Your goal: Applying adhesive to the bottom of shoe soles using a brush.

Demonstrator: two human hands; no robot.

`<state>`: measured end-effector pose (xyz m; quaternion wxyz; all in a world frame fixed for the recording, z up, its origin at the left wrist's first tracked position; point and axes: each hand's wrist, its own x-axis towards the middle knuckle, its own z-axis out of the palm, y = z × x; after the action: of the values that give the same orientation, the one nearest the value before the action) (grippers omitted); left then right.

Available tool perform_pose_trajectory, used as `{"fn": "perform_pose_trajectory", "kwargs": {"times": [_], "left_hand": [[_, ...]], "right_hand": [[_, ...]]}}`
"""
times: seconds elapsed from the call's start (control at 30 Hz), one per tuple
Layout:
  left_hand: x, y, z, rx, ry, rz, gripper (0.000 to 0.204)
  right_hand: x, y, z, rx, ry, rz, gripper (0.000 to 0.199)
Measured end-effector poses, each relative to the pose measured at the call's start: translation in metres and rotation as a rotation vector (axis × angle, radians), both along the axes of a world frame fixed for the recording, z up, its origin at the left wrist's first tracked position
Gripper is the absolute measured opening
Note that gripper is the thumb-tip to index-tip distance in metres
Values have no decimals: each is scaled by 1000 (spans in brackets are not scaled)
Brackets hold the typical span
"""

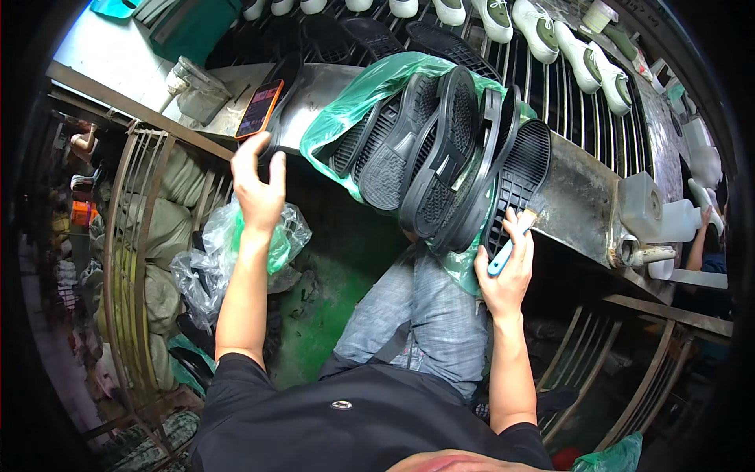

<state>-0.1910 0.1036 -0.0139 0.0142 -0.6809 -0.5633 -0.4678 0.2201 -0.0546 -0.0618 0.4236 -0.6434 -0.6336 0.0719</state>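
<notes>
The black rubber shoe sole (515,185) with a grid tread stands on edge at the right end of a row of similar black soles (425,149), all leaning together on a crumpled green plastic bag (370,86) draped over the curved grey metal bench (582,197). Stacked this way, each sole probably props up the next and shows its face to the worker. The right hand (507,271) sits just below and in front of that end sole, fingers curled shut around the blue handle of a small brush (511,244); the brush's pale upper end points up at the lower edge of the sole and appears to touch it, so the sole lies directly above the grip, held up by the pile and not by the hand.

The left hand (258,185) reaches up to the left edge of the bench, its fingers closed on the lower end of another dark sole (279,102) lying there, just beside an orange-cased phone (259,108) resting face up. Below this hand a clear and green plastic bag (228,252) hangs by the wire rack (126,259). White and green canvas shoes (543,31) line the slatted conveyor behind the bench.
</notes>
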Motion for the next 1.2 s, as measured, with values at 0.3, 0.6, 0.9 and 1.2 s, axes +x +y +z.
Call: {"fn": "perform_pose_trajectory", "kwargs": {"times": [0.3,0.6,0.9,1.2], "left_hand": [[-94,65,-32,-310,-65,176,103],[-96,107,0,-525,-38,7,110],[-84,114,21,-603,159,43,109],[-82,118,22,-660,220,29,98]], "right_hand": [[-3,2,1,-7,6,-4,63],[-3,2,1,-30,-8,-6,63],[-7,4,0,-26,2,-11,63],[-10,8,-2,5,-16,-10,64]]}}
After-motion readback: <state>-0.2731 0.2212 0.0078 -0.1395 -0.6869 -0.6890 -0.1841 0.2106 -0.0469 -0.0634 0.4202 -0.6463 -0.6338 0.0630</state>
